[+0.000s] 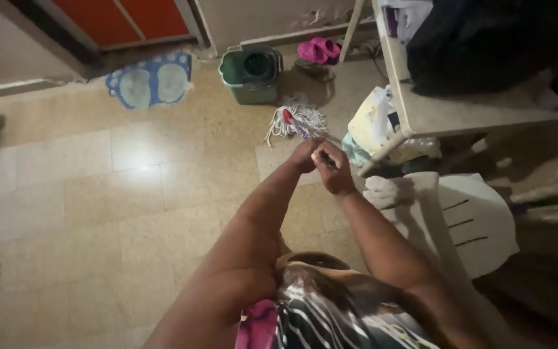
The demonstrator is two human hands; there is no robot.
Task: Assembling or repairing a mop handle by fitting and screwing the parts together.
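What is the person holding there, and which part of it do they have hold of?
A string mop. Both the left hand and the right hand grip its thin handle, close together, a short way up from the white strands on the floor.

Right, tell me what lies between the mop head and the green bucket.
In the head view, only bare tiled floor separates the mop head from the green bucket. Both hands, left hand and right hand, grip the mop handle nearer the camera.
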